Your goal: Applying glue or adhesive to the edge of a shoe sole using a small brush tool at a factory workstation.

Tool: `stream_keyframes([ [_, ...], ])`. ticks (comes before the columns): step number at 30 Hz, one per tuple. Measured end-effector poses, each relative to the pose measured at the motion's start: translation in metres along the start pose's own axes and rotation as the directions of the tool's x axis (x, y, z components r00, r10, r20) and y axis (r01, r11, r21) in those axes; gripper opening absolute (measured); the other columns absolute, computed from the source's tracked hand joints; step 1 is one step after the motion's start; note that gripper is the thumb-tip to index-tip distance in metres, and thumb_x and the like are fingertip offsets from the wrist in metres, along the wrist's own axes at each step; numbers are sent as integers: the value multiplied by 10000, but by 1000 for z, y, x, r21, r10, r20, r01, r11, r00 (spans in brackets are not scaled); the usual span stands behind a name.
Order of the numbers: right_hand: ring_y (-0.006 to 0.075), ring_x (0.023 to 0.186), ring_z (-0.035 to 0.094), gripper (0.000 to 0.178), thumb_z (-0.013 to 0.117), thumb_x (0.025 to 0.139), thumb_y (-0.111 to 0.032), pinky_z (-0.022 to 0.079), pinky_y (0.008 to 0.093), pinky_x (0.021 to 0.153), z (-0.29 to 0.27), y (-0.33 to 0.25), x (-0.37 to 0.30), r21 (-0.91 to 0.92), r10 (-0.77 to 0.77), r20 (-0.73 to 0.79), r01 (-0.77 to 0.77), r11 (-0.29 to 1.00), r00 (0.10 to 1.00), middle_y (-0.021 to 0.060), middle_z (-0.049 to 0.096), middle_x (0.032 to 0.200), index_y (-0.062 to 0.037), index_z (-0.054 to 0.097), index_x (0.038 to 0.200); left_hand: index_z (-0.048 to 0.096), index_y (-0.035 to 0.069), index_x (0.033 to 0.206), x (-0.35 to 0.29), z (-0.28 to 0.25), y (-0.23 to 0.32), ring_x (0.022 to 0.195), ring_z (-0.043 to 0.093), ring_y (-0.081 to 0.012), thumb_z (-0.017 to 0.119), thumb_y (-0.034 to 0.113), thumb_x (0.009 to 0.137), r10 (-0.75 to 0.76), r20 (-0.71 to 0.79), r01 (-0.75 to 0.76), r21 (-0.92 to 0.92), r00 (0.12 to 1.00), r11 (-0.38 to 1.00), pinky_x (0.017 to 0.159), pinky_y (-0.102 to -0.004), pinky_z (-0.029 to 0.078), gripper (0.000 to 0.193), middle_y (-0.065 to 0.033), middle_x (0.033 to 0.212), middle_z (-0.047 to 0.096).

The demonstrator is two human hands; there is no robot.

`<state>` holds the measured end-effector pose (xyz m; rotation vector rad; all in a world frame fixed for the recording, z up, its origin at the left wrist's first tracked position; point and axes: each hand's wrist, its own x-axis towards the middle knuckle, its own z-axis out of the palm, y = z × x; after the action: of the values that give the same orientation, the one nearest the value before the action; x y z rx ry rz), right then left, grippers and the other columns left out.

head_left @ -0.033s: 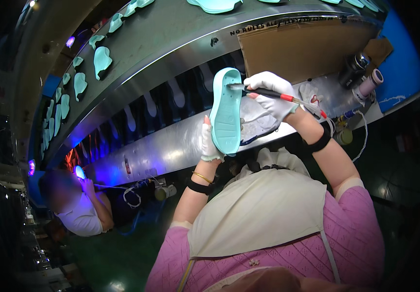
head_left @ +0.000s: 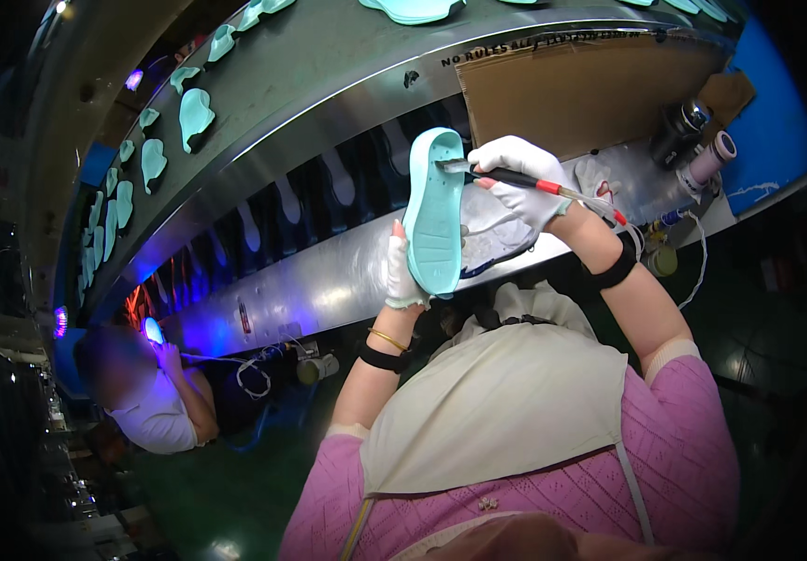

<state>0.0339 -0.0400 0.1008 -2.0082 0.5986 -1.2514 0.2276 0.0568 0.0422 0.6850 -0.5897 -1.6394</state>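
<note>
Pink knit top (head_left: 675, 453), cream apron (head_left: 506, 402), white gloves (head_left: 522, 165).
Top: diamond openwork pattern, sleeves ending in cream cuffs (head_left: 673, 357), small pale ornament (head_left: 488, 505) at chest. Apron: plain cloth, thin straps (head_left: 635, 491), one whitish, one yellowish; dark strip (head_left: 516, 322) at the waist. Gloves on left hand (head_left: 399, 269) and right hand (head_left: 527, 182), some fingertips bare. Black band (head_left: 614, 268) on each forearm; gold-coloured bangle (head_left: 388, 338) by left wrist.
</note>
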Motion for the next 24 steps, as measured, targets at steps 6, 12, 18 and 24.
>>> stream_keyframes([
  [6,247,805,599,185,662,697,48,482,311,746,0,-15,-17,-97,-35,314,69,993,949,81,600,859,-52,562,815,481,-13,1227,5,-24,0,919,620,-249,287,537,930,129,-123,-112,132,984,985,810,-339,498,654,-169,1037,621],
  [12,135,739,580,84,661,805,-60,469,269,687,15,-23,-12,122,335,311,-387,914,889,59,609,794,-26,590,834,510,21,1186,4,-5,10,880,591,-170,312,527,937,149,-95,-138,118,984,983,773,-266,476,598,-108,1026,613],
  [18,121,677,596,188,629,842,-227,459,238,588,17,-9,-16,163,631,566,-822,546,531,62,642,792,-44,599,816,455,22,1257,2,-5,17,927,602,-237,261,578,915,113,2,-112,166,994,980,840,-342,486,680,-169,1109,584],
  [24,84,733,593,101,641,845,-131,467,214,636,29,5,-6,346,520,122,-527,776,846,24,638,794,-36,614,867,382,25,1307,-2,13,15,997,577,-301,312,581,901,67,33,-60,-180,997,982,879,-399,481,692,-189,1198,512],
])
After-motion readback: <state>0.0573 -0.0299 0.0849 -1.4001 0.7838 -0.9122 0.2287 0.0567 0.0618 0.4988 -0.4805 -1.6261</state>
